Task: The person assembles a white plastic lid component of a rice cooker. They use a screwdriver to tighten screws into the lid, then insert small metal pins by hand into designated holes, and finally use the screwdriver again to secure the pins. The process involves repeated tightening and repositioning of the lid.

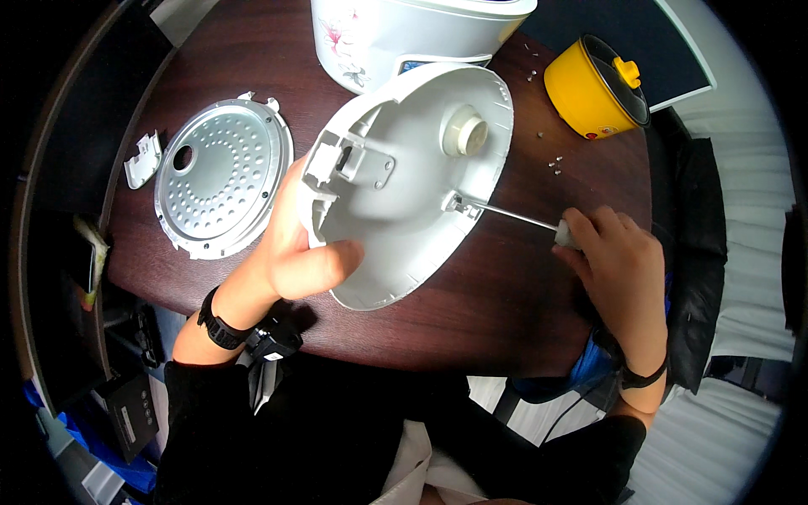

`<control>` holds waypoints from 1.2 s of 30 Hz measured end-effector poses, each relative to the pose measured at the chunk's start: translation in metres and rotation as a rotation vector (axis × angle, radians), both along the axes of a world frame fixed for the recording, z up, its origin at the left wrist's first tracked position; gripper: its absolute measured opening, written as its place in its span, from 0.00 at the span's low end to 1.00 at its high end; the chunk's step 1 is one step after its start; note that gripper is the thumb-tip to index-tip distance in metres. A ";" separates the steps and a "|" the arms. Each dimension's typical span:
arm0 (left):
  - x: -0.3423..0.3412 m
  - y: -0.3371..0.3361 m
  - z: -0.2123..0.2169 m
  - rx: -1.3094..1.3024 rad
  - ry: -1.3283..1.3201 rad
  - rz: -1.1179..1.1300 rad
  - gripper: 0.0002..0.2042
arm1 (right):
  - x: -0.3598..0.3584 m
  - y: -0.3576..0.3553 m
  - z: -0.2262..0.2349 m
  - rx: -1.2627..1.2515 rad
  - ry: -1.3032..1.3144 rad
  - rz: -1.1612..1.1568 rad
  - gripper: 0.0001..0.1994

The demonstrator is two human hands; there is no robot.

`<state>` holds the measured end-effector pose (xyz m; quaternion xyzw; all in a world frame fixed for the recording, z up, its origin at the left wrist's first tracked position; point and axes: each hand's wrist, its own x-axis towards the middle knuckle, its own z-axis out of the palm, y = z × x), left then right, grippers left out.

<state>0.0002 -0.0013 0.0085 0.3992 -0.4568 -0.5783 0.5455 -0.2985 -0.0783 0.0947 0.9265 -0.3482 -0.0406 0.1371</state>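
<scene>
My left hand (pixel 307 261) grips the near left edge of a white rice cooker lid shell (pixel 404 227), its thumb inside the rim. The shell is tilted up off the table, hollow side toward me, with a round cream fitting (pixel 465 133) inside it. In my right hand (pixel 613 257) is a screwdriver (pixel 518 216), held by its pale handle. The shaft runs left to a small bracket at the shell's right rim, and the tip appears to be at that bracket. Whether a screw sits there is too small to tell.
A dimpled metal inner lid plate (pixel 223 181) lies at the left, beside a small white plastic piece (pixel 144 160). The white rice cooker body (pixel 404 38) stands behind the shell. At the back right is a yellow pot (pixel 589 88). Several small screws (pixel 555 165) lie on the brown table (pixel 471 337).
</scene>
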 end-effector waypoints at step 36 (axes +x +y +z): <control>-0.004 0.000 0.000 0.006 0.040 0.080 0.30 | -0.016 0.008 -0.034 0.676 -0.341 -0.260 0.14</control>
